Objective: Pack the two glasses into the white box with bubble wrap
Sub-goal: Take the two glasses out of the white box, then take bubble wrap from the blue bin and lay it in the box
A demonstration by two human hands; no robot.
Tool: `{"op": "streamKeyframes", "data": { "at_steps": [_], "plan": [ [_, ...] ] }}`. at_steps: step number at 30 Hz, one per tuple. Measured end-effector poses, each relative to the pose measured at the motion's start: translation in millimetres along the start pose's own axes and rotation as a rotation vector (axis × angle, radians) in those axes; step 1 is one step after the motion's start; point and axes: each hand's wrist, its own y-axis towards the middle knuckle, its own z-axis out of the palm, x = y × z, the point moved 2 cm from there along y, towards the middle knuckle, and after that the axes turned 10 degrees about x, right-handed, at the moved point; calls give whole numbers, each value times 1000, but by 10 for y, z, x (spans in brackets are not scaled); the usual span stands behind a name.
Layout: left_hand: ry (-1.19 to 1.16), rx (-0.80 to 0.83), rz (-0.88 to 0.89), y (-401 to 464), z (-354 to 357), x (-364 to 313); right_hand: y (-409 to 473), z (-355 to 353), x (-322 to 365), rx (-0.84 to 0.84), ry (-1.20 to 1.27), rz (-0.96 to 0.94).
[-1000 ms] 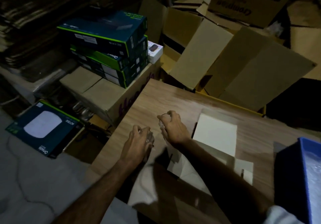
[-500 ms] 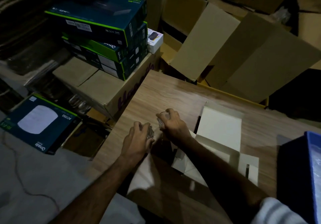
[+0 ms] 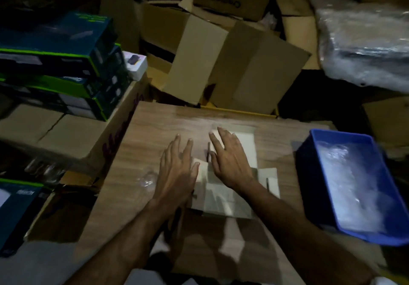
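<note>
The white box (image 3: 245, 149) lies opened out flat on the wooden table (image 3: 155, 125), flaps spread toward me. My left hand (image 3: 177, 171) hovers at its left flap, fingers straight and spread, holding nothing. My right hand (image 3: 228, 158) is over the box's left part, fingers also straight. A clear glass (image 3: 147, 177) stands on the table just left of my left hand; it is faint and hard to make out. I cannot pick out the second glass. Bubble wrap (image 3: 352, 180) fills a blue bin (image 3: 309, 160) at the table's right.
Stacked dark green-edged product boxes (image 3: 66, 63) sit on a brown carton (image 3: 66, 138) to the left. Open cardboard cartons (image 3: 232, 67) crowd behind the table. A plastic-wrapped bundle (image 3: 365, 41) lies at the upper right.
Both hands have let go of the glasses they held and opened flat, moving right over the white box. The view has swung right, bringing the blue bin fully in.
</note>
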Motion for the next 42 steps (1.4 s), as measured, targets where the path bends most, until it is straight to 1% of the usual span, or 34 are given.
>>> {"op": "streamKeyframes", "data": {
  "at_steps": [3,6,12,15,18,22,23,25,27,29,32,34,39,42],
  "plan": [
    [-71,13,130,142,9,-431,-346,-224,-414,-47,-9,141],
    [-95,21,230,239,59,-928,-737,-389,-841,-54,-1,259],
    [-82,109,394,442,358,-2028,-1512,-525,-1716,-112,35,413],
    [-87,146,445,486,520,-2535,-1878,-544,-2103,-137,70,476],
    [-120,187,485,505,722,-2980,-2154,-466,-2534,-142,42,488],
    [-105,293,451,548,1054,-3453,-2407,-300,-3006,-77,50,517],
    [-88,321,436,559,1131,-3526,-2455,-245,-3106,-38,63,514],
    [-44,365,415,585,1286,-3597,-2509,-138,-3284,95,98,485],
    [2,385,373,623,1395,-3619,-2492,-69,-3419,287,108,460],
    [51,385,326,679,1437,-3626,-2420,-8,-3503,449,46,450],
    [115,380,275,749,1426,-3618,-2296,92,-3573,550,-13,409],
    [81,391,258,788,1446,-3577,-2239,134,-3572,536,-9,378],
    [62,423,245,790,1425,-3551,-2199,85,-3515,378,-50,321],
    [32,438,256,730,1383,-3542,-2244,-18,-3531,278,112,341]
  ]
}}
